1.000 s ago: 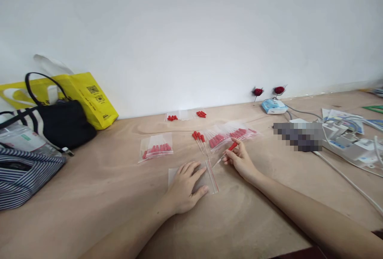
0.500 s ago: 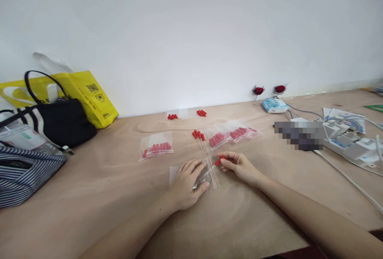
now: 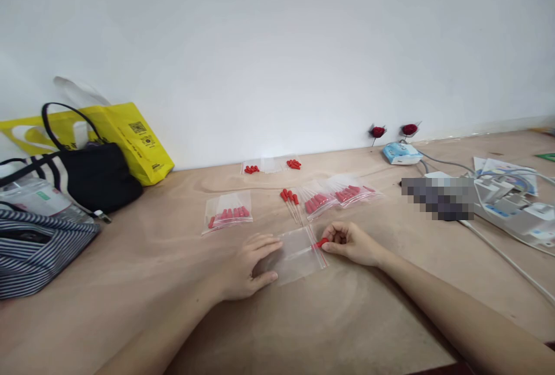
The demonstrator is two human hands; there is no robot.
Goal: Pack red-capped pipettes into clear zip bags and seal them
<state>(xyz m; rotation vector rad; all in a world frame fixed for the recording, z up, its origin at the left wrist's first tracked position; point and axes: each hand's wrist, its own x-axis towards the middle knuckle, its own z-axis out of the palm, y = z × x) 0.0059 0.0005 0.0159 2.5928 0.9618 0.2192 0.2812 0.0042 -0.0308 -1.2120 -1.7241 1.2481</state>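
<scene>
A clear zip bag (image 3: 291, 265) lies flat on the table between my hands, its red-lined mouth facing right. My right hand (image 3: 351, 245) pinches the red bulb of a dropper (image 3: 321, 242), whose thin clear tube lies within the bag's outline. My left hand (image 3: 251, 265) is open, thumb and fingers apart, at the bag's left edge. Just beyond the bag rest a few loose droppers (image 3: 289, 196) with red bulbs. Filled bags of droppers lie to the right (image 3: 318, 201) and to the left, where one bag (image 3: 228, 213) shows several red bulbs.
Against the wall are small bags with red bulbs (image 3: 251, 169). A yellow bag (image 3: 143, 149), a black handbag (image 3: 99, 178) and a striped pouch (image 3: 39, 253) stand left. On the right are a blue tissue pack (image 3: 401, 153), a power strip (image 3: 520, 213) and cables.
The dropper's tube has gone further left into the bag, its bulb now at the mouth. My left hand has slid left off most of the bag, uncovering it.
</scene>
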